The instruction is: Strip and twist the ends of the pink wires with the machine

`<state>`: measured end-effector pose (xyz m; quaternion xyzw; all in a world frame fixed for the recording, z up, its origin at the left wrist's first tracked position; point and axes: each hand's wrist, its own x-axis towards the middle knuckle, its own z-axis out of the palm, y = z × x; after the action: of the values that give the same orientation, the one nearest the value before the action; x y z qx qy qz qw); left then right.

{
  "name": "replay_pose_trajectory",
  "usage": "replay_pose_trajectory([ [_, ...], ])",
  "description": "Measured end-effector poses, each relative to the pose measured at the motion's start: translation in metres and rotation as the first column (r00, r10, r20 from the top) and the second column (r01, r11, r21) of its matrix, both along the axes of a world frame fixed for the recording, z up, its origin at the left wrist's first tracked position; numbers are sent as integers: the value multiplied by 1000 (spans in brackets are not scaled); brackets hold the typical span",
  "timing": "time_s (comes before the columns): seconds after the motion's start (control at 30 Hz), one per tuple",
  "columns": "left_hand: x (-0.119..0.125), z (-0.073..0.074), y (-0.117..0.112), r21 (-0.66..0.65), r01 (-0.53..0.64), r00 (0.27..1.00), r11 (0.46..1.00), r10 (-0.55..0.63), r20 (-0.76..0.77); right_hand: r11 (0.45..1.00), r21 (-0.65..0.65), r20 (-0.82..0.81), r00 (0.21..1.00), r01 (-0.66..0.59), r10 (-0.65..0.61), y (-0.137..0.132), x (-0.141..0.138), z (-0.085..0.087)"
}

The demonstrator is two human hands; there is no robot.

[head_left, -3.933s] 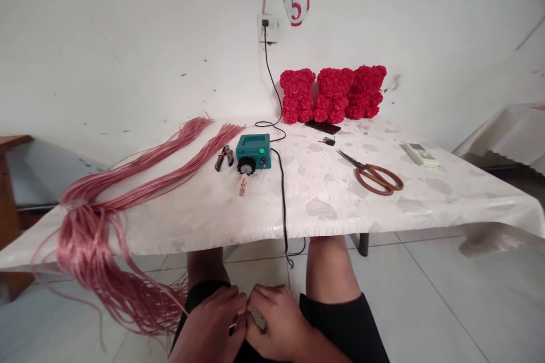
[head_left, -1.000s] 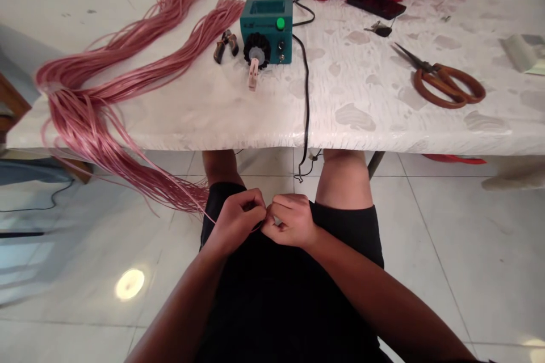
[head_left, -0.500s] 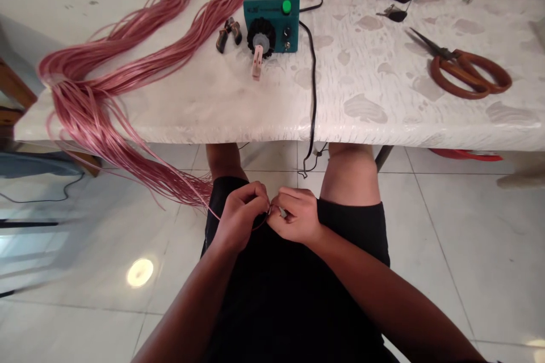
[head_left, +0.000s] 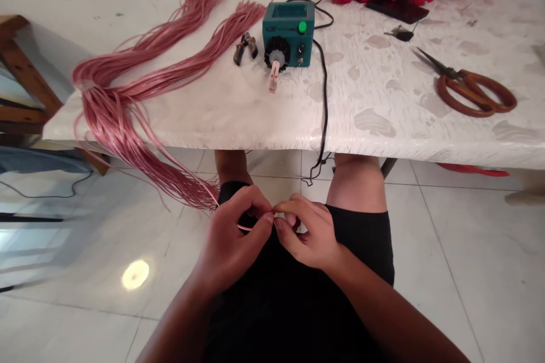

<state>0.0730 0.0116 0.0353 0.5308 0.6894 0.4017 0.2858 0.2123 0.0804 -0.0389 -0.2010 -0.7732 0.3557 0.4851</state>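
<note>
Hands higher than before, pink strand betw.

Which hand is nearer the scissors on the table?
Right. The right hand is in front of the table edge, down and to the left of the scissors; the left hand is beside it, farther left.

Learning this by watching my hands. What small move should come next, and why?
Probably draw the pink strand snug: your left hand and right hand pinch it close together, and it trails to the bundle hanging over the table edge.
</note>
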Motion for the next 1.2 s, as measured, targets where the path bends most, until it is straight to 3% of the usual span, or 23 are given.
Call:
replay_pose_trajectory([
  [0.17,-3,7,-5,52,25,1000,998,-25,-6,1000,-11,-49,999,17,-18,-4,1,18],
  [0.63,-17,30,-30,206,24,1000,978,-28,14,982,-21,-17,983,-186,185,-10,-8,72],
  [0.8,-18,30,-40,264,4,999,965,-13,30,987,12,9,987,-160,160,-17,-14,82],
  [1.2,-18,38,-47,376,-9,998,926,-14,58,986,-100,-3,991,-132,132,-28,-23,94],
])
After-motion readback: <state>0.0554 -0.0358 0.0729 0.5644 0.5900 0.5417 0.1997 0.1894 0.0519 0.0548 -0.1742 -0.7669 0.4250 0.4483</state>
